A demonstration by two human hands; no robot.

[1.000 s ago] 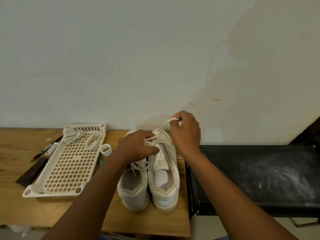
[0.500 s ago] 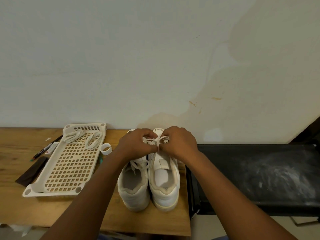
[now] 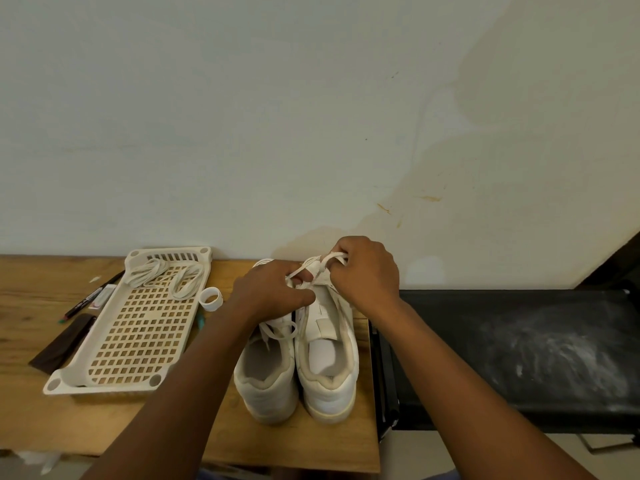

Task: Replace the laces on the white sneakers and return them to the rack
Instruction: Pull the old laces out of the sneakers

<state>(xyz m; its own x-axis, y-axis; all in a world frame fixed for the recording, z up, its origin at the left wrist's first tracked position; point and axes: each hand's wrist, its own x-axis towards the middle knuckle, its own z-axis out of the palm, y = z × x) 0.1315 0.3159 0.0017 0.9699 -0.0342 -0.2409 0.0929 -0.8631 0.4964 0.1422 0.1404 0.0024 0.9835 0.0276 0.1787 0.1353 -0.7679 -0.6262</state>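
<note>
Both hands, left (image 3: 273,296) and right (image 3: 367,275), pinching lace (image 3: 325,263) over right sneaker (image 3: 327,348); uneven pulling risking a skipped eyelet

Single head-worn wide-angle view, looking forward and down from above the person's chest, facing a pale wall (image 3: 242,116) that fills the upper half. Close range: both forearms enter from the bottom edge, and the tabletop (image 3: 31,410) spans the lower left, with lines bowing toward the edges. No second view, so no overlap.
</note>
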